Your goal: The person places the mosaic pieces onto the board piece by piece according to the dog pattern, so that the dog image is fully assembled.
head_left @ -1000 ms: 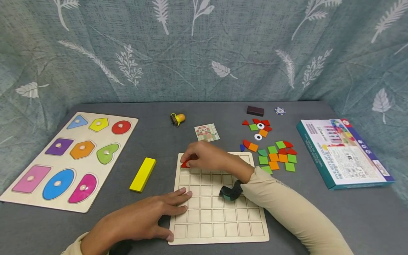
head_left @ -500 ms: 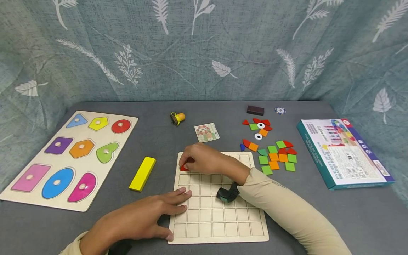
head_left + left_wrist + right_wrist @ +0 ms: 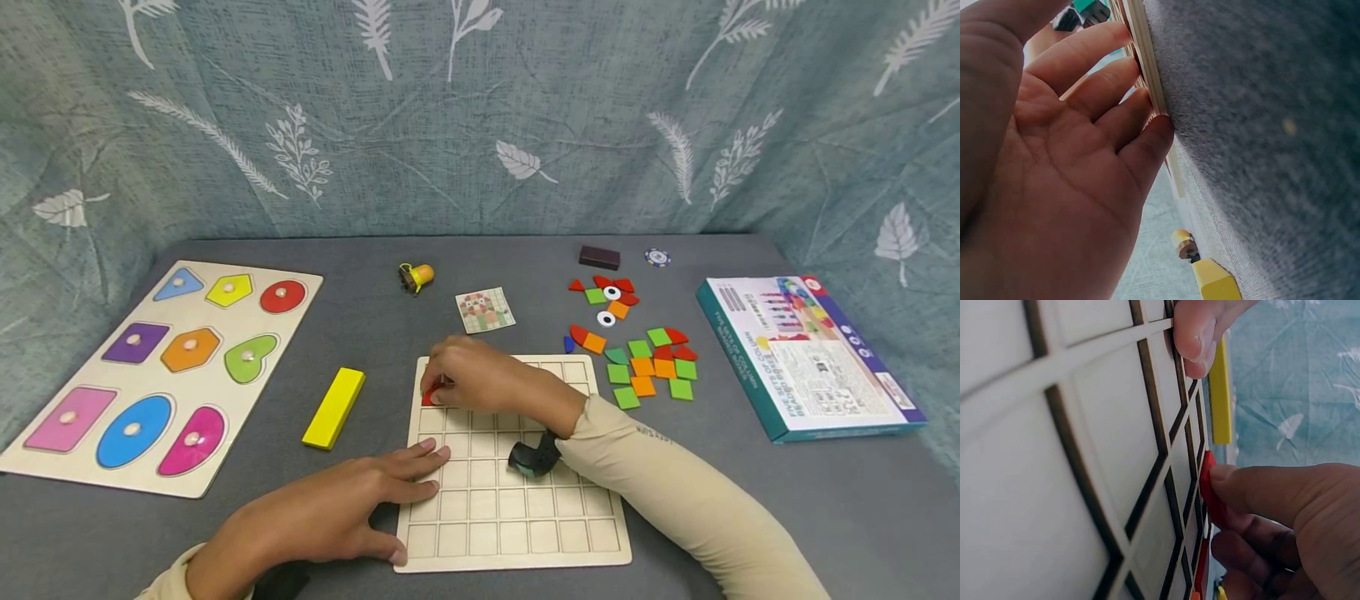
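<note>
A pale wooden grid board (image 3: 513, 504) lies flat in front of me in the head view. Over its far left corner cell, my right hand (image 3: 480, 372) pinches a small red tile (image 3: 1212, 490) between thumb and fingers, right at the board's surface. My curled fingers partly cover the tile in the head view. My left hand (image 3: 341, 508) rests along the board's left edge, fingers extended, fingertips on the rim and thumb at the near left corner. In the right wrist view another red tile (image 3: 1202, 569) shows below the pinched one.
A yellow block (image 3: 334, 408) and a knobbed shape puzzle (image 3: 217, 400) lie left. Beyond the board are a pattern card (image 3: 485, 310) and a small yellow-orange toy (image 3: 416, 277). Loose green, orange and red tiles (image 3: 642, 367) lie to the right, then a game box (image 3: 813, 358).
My right hand has shifted slightly left and nearer to me with the red tile, which now sits farther into the corner cell. The left hand has stayed in place.
</note>
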The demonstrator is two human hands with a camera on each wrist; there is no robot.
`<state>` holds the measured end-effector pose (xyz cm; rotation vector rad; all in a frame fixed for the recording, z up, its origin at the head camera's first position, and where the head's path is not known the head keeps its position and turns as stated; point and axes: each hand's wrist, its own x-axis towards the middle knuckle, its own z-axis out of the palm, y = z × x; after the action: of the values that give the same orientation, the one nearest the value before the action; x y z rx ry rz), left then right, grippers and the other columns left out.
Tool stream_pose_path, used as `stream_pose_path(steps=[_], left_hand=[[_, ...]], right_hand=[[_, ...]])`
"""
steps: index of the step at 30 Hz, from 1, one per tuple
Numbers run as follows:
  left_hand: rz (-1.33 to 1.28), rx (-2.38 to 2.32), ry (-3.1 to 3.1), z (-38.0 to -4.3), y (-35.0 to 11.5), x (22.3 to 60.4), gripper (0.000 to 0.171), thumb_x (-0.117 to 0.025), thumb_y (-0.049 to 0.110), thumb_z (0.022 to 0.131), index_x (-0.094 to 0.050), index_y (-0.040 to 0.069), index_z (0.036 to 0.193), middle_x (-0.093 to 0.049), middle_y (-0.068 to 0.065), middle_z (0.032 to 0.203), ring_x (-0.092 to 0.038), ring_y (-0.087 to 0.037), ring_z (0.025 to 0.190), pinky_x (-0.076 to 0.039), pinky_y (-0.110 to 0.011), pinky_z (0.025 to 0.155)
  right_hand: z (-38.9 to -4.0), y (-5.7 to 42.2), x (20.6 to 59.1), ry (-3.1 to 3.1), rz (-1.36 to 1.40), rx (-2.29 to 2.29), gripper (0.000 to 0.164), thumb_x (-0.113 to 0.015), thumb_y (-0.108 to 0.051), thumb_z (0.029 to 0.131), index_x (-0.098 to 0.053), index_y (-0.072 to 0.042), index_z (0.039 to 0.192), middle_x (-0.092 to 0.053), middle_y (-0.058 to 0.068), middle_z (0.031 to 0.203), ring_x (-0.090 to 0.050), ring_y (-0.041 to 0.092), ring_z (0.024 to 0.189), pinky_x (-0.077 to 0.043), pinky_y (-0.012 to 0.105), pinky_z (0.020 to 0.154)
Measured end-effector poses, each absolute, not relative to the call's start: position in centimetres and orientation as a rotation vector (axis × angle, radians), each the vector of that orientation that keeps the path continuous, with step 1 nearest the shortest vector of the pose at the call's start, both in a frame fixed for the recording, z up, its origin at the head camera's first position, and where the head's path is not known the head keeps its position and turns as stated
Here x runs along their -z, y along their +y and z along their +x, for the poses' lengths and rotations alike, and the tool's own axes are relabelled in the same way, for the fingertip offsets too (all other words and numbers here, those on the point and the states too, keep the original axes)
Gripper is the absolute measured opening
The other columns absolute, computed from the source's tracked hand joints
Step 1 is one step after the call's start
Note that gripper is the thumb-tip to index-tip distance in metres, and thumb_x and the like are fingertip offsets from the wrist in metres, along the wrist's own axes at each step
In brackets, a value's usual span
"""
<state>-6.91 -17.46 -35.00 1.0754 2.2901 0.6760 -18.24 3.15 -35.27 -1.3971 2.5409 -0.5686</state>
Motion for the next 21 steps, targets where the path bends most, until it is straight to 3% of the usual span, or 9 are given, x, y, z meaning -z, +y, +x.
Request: stream_pose_path(steps=[21], left_hand=[[1.039, -0.666, 2.302, -6.8, -17.3, 35.2, 0.064, -0.080, 0.032, 0.080, -0.057, 0.014, 0.138, -0.031, 0.005, 0.155, -0.024, -0.020, 0.144, -0.036, -0.043, 0.107]], right_hand=[[-19.0, 6.1, 34.5, 2.516, -1.304, 0.915, 0.013, -0.064, -0.002, 0.091, -0.074, -0.004, 0.099, -0.066, 0.002, 0.094, -0.058, 0.011, 0.081, -0.048, 0.020, 0.072]])
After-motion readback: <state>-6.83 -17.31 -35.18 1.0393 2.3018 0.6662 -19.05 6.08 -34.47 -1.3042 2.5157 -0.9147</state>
